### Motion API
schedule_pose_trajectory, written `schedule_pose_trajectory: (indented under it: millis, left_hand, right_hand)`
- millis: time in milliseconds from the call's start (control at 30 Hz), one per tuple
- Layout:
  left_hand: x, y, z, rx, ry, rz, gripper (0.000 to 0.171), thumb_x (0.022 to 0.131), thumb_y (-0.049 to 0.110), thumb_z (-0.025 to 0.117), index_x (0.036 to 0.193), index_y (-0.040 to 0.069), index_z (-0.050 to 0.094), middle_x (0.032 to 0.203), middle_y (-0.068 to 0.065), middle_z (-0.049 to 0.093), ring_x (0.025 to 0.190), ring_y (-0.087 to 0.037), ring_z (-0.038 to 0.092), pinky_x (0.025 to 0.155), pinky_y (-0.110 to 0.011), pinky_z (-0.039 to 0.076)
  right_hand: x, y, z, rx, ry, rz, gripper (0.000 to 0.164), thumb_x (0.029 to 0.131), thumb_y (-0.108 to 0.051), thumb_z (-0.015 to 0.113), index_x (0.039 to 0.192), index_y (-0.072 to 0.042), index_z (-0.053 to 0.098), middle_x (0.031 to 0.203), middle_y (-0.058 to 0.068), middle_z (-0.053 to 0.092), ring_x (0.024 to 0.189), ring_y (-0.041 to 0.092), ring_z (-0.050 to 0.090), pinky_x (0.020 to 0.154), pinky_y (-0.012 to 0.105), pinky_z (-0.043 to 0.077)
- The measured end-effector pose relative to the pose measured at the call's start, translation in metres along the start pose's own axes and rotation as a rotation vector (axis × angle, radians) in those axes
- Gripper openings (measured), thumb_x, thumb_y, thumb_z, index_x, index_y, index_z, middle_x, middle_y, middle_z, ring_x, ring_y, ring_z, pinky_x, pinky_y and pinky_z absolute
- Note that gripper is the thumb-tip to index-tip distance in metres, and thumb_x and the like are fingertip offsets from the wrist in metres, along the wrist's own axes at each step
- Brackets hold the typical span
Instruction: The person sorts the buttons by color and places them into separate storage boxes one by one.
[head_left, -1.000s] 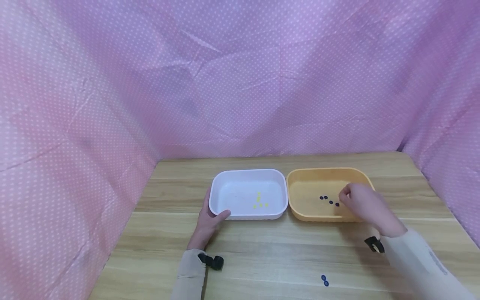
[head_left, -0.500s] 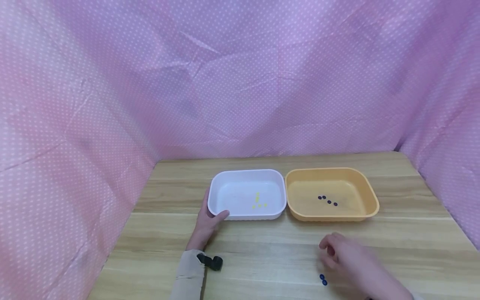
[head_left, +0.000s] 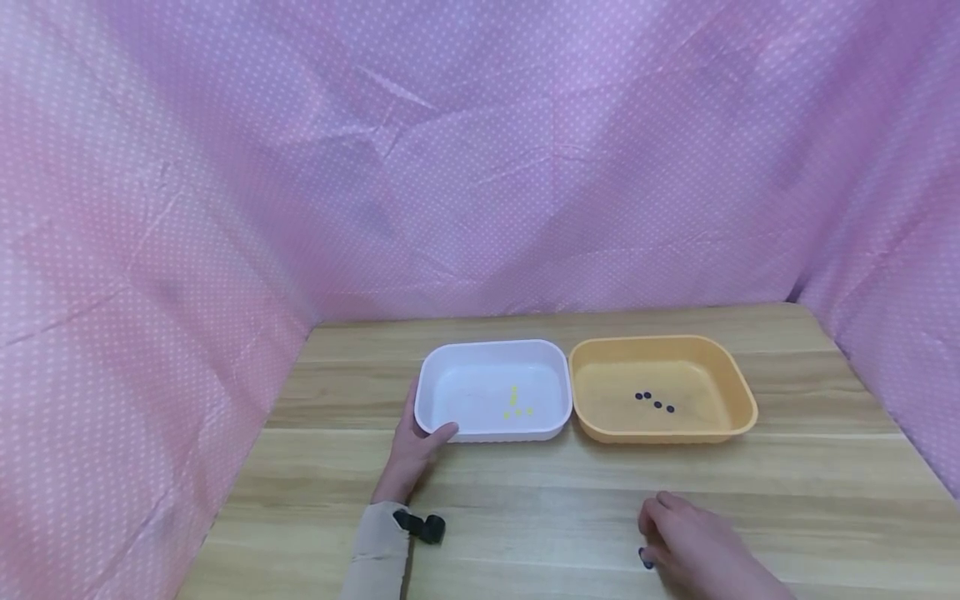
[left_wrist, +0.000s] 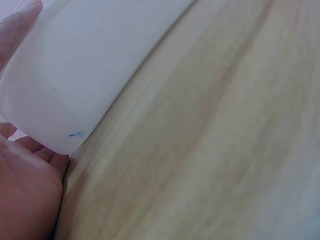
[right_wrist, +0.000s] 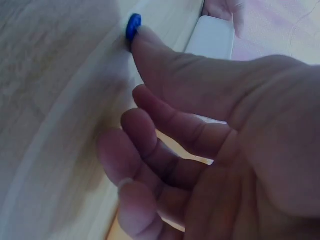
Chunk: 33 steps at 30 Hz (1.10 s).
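Observation:
My left hand grips the near left corner of a white plastic bin, thumb at its front rim and fingers along the side. In the left wrist view the thumb and the fingers lie on either side of the bin's corner. My right hand is low over the table's front part, fingers loosely bent. Its thumb tip touches a small blue button, and the index fingertip stands apart from it. The hand partly hides the buttons there in the head view.
Several small yellow pieces lie inside the white bin. Right beside it stands a yellow-orange bin holding several dark blue buttons. Both are on a wood-grain table, with pink dotted cloth hanging behind and at the sides.
My right hand has come from inside the yellow-orange bin down toward the front of the table, to the blue buttons there. My left hand has kept its hold on the white bin.

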<state>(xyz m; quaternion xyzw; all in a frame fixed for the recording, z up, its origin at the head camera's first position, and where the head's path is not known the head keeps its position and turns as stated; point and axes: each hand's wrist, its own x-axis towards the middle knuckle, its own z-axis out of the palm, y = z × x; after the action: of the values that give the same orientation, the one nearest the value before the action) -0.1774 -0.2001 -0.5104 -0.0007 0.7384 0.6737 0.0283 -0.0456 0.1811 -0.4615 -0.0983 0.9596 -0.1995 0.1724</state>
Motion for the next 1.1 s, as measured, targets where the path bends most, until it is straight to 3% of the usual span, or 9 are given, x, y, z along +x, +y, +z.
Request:
schedule_pose_trajectory:
  millis: [200,500,667,1100]
  left_hand:
    - [0.001,-0.001,0.001,0.011,0.006,0.011,0.101,0.081,0.016,0.08,0.153,0.043,0.015,0.156,0.014,0.025,0.139,-0.015,0.031,0.114,-0.038,0.027]
    - [0.0,-0.003,-0.001,0.02,0.009,0.019,0.103,0.08,0.016,0.081,0.156,0.036,0.013,0.158,0.009,0.023,0.14,-0.019,0.03,0.114,-0.041,0.027]
    - [0.0,-0.003,-0.001,0.013,0.007,0.014,0.102,0.081,0.017,0.08,0.155,0.038,0.014,0.156,0.012,0.025,0.139,-0.017,0.031,0.114,-0.04,0.028]
    - [-0.001,-0.002,0.0,-0.006,0.004,0.018,0.1,0.082,0.016,0.08,0.153,0.043,0.015,0.156,0.014,0.025,0.138,-0.015,0.032,0.114,-0.038,0.028]
  right_hand:
    - [0.004,0.0,0.001,0.045,-0.044,0.027,0.02,0.079,-0.02,0.079,0.077,-0.026,0.06,0.071,-0.013,0.048,0.064,0.008,0.045,0.06,0.027,0.043]
    - [0.0,0.005,0.009,0.022,0.031,-0.153,0.022,0.079,-0.022,0.079,0.075,-0.028,0.058,0.07,-0.019,0.045,0.061,0.0,0.041,0.055,0.024,0.04]
    - [-0.001,0.005,0.012,0.011,0.088,-0.209,0.022,0.081,-0.018,0.076,0.073,-0.027,0.057,0.07,-0.02,0.044,0.061,-0.002,0.04,0.053,0.024,0.039]
    - [0.0,0.001,0.008,-0.016,0.007,-0.093,0.021,0.085,-0.024,0.072,0.07,-0.025,0.057,0.066,-0.014,0.043,0.058,0.003,0.04,0.054,0.025,0.038]
